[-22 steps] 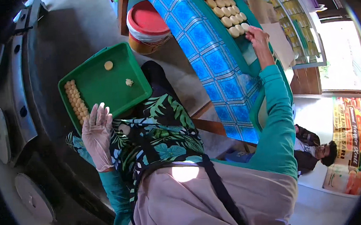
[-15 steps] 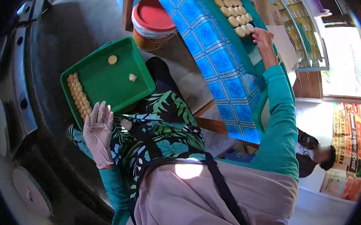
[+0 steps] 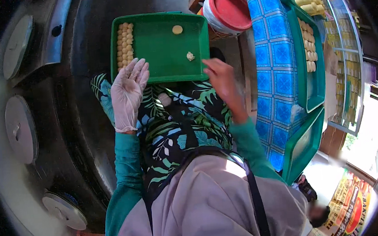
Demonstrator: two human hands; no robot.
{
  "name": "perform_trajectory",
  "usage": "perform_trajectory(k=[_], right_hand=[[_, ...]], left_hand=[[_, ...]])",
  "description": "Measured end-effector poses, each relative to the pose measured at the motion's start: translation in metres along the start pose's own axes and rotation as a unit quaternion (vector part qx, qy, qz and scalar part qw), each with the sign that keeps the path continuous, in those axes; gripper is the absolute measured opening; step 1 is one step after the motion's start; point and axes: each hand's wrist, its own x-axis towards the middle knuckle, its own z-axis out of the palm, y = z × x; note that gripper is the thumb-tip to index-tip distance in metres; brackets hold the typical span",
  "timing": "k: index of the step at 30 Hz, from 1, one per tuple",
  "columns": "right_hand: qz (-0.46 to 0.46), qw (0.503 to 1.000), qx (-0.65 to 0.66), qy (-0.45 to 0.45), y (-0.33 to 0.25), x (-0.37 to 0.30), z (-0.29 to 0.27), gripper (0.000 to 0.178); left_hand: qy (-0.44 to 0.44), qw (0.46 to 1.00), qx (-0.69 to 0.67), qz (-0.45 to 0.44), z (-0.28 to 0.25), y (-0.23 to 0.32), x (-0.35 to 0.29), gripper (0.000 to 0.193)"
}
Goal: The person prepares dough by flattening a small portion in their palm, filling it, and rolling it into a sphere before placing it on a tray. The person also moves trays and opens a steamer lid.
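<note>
My left hand (image 3: 130,91), in a whitish see-through glove, is turned palm up with its fingers stretched out. It holds nothing and lies over the near left corner of a green tray (image 3: 164,79) on my lap. Small round dough balls (image 3: 124,43) are packed in rows along the tray's left side. A flat pale dough disc (image 3: 177,30) and a small crumbly lump (image 3: 190,56) lie apart on the right part. My bare right hand (image 3: 221,76) hovers at the tray's near right corner, slightly blurred, fingers loosely bent and apart, with nothing visible in them.
To the right, a blue checked tablecloth (image 3: 274,68) covers a table bearing another green tray (image 3: 302,79) with rows of dough discs (image 3: 308,44). Pale dough rolls (image 3: 308,0) lie beyond. A red-lidded bucket (image 3: 232,9) stands behind. Round metal lids (image 3: 21,129) line the left.
My right hand has let go of a dough disc in the table tray and come back left to the lap tray. My left hand stays palm up; the view has swung left.
</note>
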Motion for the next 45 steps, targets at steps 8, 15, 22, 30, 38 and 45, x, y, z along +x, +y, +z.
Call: perform_trajectory(k=[8, 15, 22, 30, 38, 45], right_hand=[[-0.101, 0.963, -0.225, -0.106, 0.083, 0.046, 0.107, 0.030], [-0.142, 0.988, 0.053, 0.038, 0.041, 0.076, 0.158, 0.057], [-0.083, 0.996, 0.026, -0.018, 0.045, 0.066, 0.148, 0.073], [-0.228, 0.934, -0.215, 0.171, 0.044, 0.139, 0.151, 0.057], [-0.276, 0.899, -0.320, 0.113, 0.038, 0.147, 0.189, 0.058], [-0.309, 0.896, -0.299, 0.112, 0.036, 0.153, 0.179, 0.069]], left_hand=[[0.057, 0.982, 0.115, 0.136, -0.019, 0.027, -0.027, 0.047], [0.008, 0.587, 0.771, 0.245, -0.023, -0.027, 0.010, 0.045], [-0.070, 0.153, 0.957, 0.237, -0.045, -0.070, 0.068, 0.064], [-0.087, 0.348, 0.867, 0.346, -0.061, -0.063, 0.069, 0.054], [-0.039, 0.315, 0.873, 0.370, -0.075, -0.073, 0.067, 0.020], [-0.029, 0.312, 0.892, 0.325, -0.074, -0.072, 0.070, 0.019]])
